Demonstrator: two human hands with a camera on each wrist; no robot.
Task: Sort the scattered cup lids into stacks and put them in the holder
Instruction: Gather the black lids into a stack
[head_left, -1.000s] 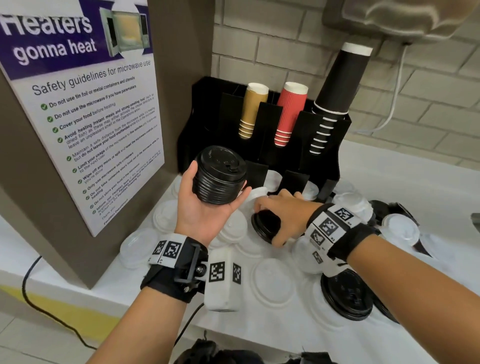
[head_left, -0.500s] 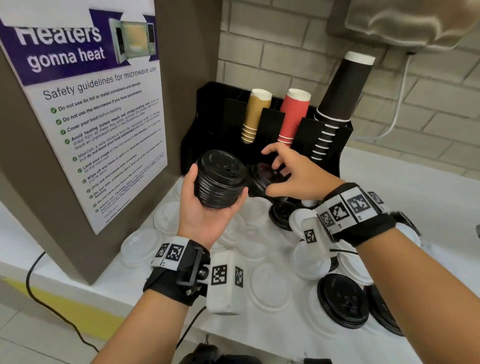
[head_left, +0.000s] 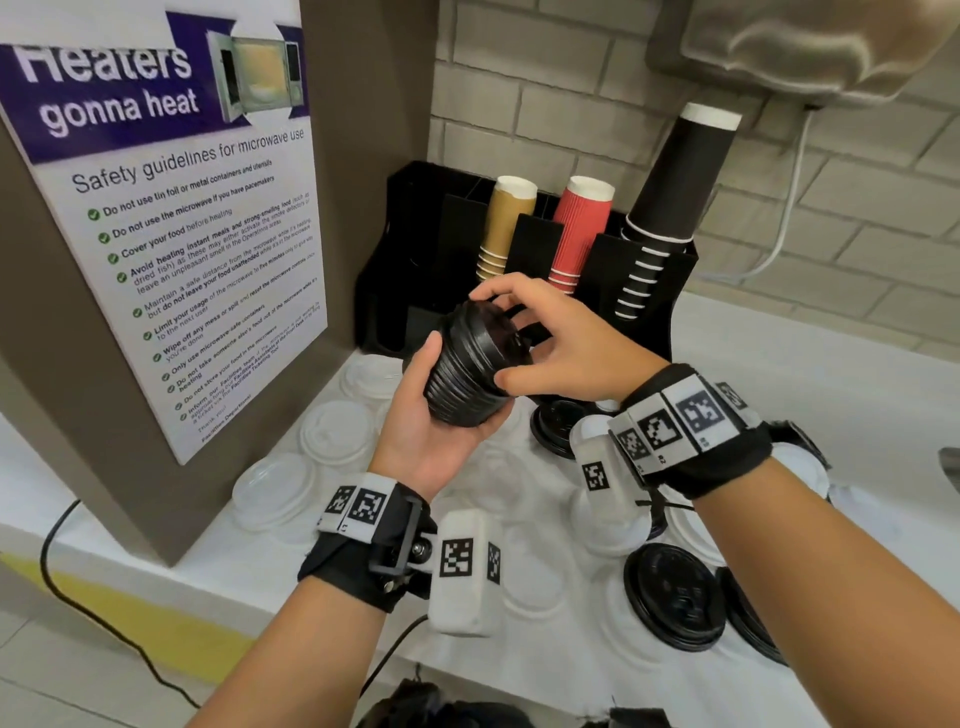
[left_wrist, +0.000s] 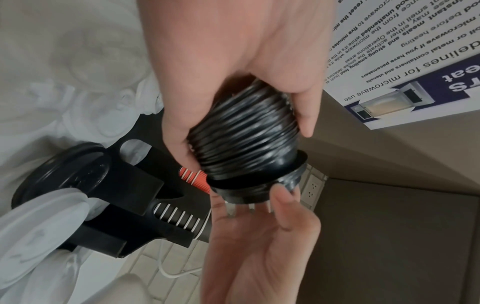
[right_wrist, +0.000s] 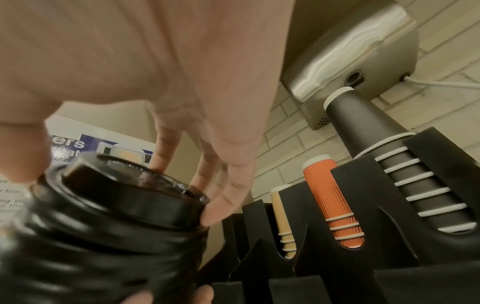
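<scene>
My left hand (head_left: 434, 421) grips a tall stack of black cup lids (head_left: 462, 384) from below, tilted toward the right, in front of the black holder (head_left: 415, 270). My right hand (head_left: 561, 348) pinches one more black lid (head_left: 496, 332) by its rim, with thumb and fingertips, against the top of that stack. The left wrist view shows the ribbed stack (left_wrist: 244, 139) in my left hand (left_wrist: 233, 61), with the added lid (left_wrist: 257, 185) at its end. In the right wrist view the top lid (right_wrist: 130, 197) sits under my right fingers (right_wrist: 221, 205).
White lids (head_left: 337, 436) and clear lids (head_left: 272, 488) lie scattered on the white counter, with black lids (head_left: 675, 597) at the right. The holder's back slots carry brown cups (head_left: 506, 228), red cups (head_left: 579, 228) and black cups (head_left: 675, 182). A poster-covered cabinet (head_left: 156, 234) stands left.
My right hand lifted a black lid off the counter and brought it left onto the top of the stack. My left hand tilted the stack toward the right.
</scene>
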